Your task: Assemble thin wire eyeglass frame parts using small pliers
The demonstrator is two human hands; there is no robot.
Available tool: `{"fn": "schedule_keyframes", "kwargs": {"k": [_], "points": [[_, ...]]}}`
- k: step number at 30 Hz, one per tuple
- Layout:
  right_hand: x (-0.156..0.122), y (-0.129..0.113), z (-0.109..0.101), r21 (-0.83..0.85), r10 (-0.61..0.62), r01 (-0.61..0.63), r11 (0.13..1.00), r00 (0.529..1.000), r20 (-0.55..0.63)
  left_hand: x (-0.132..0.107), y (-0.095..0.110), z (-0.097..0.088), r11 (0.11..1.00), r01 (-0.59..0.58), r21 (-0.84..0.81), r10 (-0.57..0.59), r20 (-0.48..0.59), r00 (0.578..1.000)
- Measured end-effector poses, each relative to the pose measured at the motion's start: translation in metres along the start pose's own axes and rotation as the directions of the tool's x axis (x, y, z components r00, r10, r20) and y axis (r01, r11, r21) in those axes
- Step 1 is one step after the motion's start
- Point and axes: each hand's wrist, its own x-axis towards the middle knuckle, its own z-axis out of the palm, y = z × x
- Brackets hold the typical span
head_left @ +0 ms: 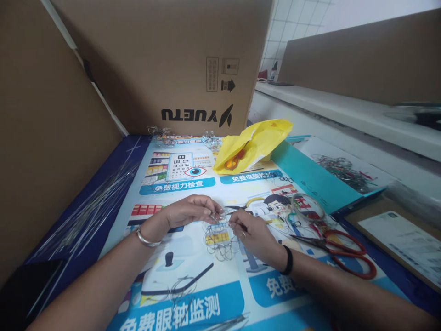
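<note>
My left hand (pixel 193 211), with a silver bangle at the wrist, pinches the upper edge of a looped wire piece (pixel 222 243). This piece is made of thin, silvery wire bent into several petal-like loops, which hang below the fingers. From the other side my right hand (pixel 255 234), with a black band at the wrist, is closed in a pinch at the same wire piece; its fingertips partly hide the wire there. Just behind the right hand lie yellow-handled pliers (pixel 253 201). Red-handled scissors (pixel 347 253) rest beyond the right wrist, blades pointing left.
A printed poster (pixel 227 299) covers the table. A yellow bag (pixel 255 142) lies behind my hands. To the right are a wire coil (pixel 322 214) and a teal box (pixel 310 177) with tangled wires (pixel 344 174). Straight wires (pixel 89 207) lie left, beside tall cardboard (pixel 165 59).
</note>
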Motion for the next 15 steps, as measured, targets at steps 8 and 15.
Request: {"fn": "schedule_keyframes", "kwargs": {"k": [8,15], "points": [[0.0000,0.0025,0.0011,0.009,-0.004,0.004,1.000,1.000,-0.005,-0.0013,0.0022,0.0010,1.000,0.000,0.029,0.000,0.002,1.000],[0.0001,0.0006,0.0005,0.006,-0.007,0.007,1.000,1.000,-0.004,-0.0035,0.0043,0.0005,0.997,-0.023,0.079,0.023,0.010,1.000]]}}
